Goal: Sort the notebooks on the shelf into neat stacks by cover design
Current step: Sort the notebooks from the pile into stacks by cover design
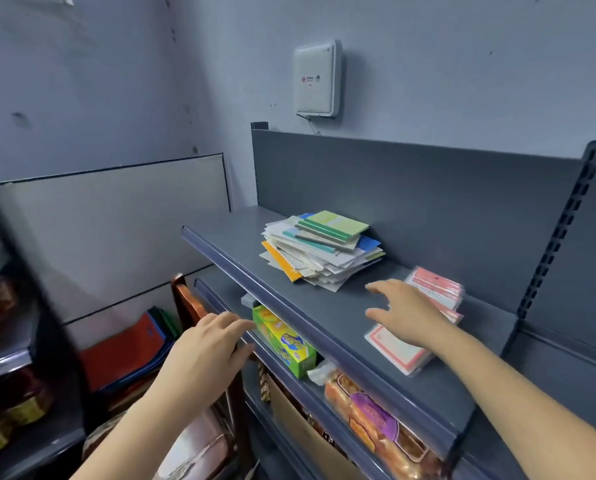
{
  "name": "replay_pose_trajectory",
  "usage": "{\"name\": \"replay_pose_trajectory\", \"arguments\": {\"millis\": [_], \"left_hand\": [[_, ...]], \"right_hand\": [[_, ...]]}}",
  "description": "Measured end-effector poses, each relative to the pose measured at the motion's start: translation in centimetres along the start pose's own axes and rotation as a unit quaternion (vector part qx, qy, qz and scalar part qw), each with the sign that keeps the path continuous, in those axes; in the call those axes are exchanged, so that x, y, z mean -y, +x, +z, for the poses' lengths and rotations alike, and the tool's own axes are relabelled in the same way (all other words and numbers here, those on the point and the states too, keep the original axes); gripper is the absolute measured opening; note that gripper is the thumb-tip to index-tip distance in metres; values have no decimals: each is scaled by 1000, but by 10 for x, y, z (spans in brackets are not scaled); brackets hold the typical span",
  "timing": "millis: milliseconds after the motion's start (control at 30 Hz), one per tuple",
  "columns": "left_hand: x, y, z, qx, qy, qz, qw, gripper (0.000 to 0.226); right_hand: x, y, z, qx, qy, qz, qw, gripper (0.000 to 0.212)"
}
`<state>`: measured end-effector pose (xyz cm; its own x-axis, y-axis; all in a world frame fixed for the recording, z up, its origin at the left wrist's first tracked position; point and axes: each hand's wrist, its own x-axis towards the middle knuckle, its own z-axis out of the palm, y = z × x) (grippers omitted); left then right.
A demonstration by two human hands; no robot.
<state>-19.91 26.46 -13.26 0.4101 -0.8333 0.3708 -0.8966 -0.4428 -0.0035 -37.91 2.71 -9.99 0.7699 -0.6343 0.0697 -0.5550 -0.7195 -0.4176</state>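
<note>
A messy pile of notebooks lies on the grey shelf near its back panel, at 11 o'clock from the right hand. That hand's fingers are spread straight and hold nothing, beside wrapped red-bordered packs. The left hand hovers by the shelf's front edge, at 8 o'clock from the pile, fingers loosely extended and empty.

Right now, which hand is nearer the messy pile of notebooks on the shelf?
Right. The right hand is over the shelf, just in front of the notebook pile, fingers spread toward it, not touching. The left hand is lower, by the shelf's front edge, farther off.
</note>
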Motion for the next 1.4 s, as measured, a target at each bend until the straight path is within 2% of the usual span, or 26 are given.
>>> {"name": "replay_pose_trajectory", "arguments": {"millis": [333,467,567,667,767,933,1100,1167,1300,1400], "left_hand": [[40,131,47,25,-77,-36,996,37],[48,167,67,45,-121,-51,990,48],[58,201,79,53,-156,-47,985,53],[67,238,93,53,-167,-27,984,61],[77,273,112,61,-163,4,985,67],[86,313,139,101,-166,58,979,84],[92,332,153,100,-225,52,968,53],[94,333,155,96,-279,30,955,47],[94,331,163,102,-461,-23,881,44],[92,331,168,96,-495,-33,863,52]], "right_hand": [[-11,191,6,-34,15,-17,999,69],[-18,239,13,25,-72,-3,997,84],[-25,266,17,69,-117,7,991,97],[-24,277,25,94,-109,16,989,98],[-14,280,34,95,-116,40,988,97],[0,289,32,107,-165,89,977,110],[5,293,32,124,-158,126,972,120],[8,293,34,120,-157,134,971,120],[13,291,35,125,-160,143,969,113],[16,288,32,123,-158,131,971,100]]}}
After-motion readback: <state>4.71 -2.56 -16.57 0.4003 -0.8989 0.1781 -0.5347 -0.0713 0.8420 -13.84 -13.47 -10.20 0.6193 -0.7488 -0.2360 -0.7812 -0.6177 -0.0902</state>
